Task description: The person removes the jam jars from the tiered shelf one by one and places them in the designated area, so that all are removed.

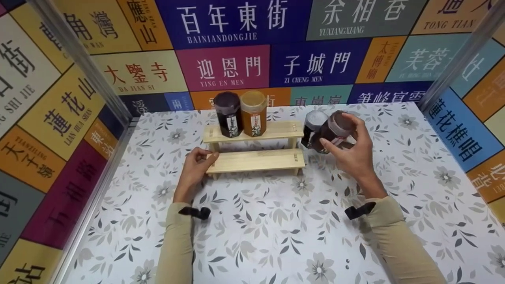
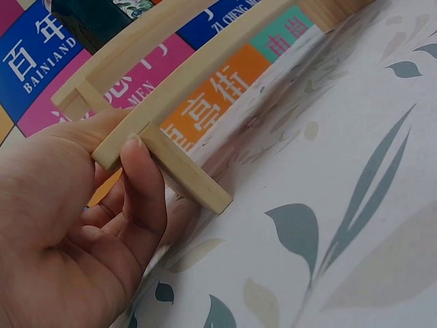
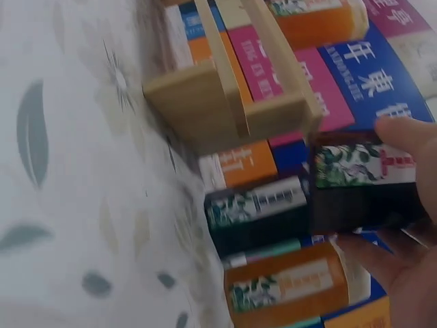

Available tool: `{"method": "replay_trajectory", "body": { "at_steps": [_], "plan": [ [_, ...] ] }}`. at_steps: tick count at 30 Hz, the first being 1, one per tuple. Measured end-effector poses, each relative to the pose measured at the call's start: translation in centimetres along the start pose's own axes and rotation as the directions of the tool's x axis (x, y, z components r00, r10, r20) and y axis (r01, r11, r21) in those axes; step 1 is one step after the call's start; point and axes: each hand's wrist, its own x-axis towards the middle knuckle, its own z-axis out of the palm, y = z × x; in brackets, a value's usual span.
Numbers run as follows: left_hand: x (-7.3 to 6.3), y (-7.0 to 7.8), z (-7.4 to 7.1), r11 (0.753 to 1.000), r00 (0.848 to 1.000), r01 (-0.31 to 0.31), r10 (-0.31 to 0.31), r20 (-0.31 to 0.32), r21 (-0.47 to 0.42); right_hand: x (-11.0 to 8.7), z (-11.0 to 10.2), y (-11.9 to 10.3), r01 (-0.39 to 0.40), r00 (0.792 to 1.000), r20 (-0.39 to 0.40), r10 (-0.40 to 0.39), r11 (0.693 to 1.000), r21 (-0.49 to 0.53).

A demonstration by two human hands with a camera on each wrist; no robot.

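Observation:
A two-tier wooden rack point(image 1: 256, 161) stands on the table. My left hand point(image 1: 193, 167) grips the left end of its lower tier, fingers curled at the board's corner in the left wrist view. In my right hand point(image 1: 357, 152) is a dark jar point(image 1: 337, 127) with a label, held tilted to the right of the rack. Close behind it stand another dark jar point(image 3: 259, 212) and an amber jar point(image 3: 287, 287), the latter mostly hidden in the head view. On the upper tier, a dark jar point(image 1: 229, 118) and an amber jar point(image 1: 253, 118) stand side by side at the left.
The white tablecloth point(image 1: 268, 221) has a grey leaf and flower print. Upright panels with coloured signs point(image 1: 232, 67) close off the back and both sides. A metal post point(image 1: 85, 59) rises at the back left corner.

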Motion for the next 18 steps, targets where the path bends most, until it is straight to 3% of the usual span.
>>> {"method": "replay_trajectory", "body": {
  "at_steps": [7, 12, 15, 18],
  "plan": [
    [0.1, 0.2, -0.1, 1.0, 1.0, -0.003, 0.003, 0.001, 0.014, 0.7, -2.8, 4.3, -0.09, 0.988, 0.111, 0.106, 0.987, -0.137],
    [0.1, 0.2, -0.1, 1.0, 1.0, 0.001, -0.001, 0.002, 0.015, 1.2, -5.2, 5.6, -0.215, 0.946, 0.189, 0.262, 0.948, -0.235],
    [0.0, 0.1, -0.1, 1.0, 1.0, -0.002, 0.002, 0.011, 0.019, 1.3, -6.4, 6.4, -0.25, 0.931, 0.194, 0.308, 0.928, -0.277],
    [0.0, 0.0, -0.2, 1.0, 1.0, -0.009, 0.009, 0.023, 0.025, 1.3, -7.2, 7.5, -0.259, 0.934, 0.167, 0.316, 0.92, -0.293]
  ]
}}
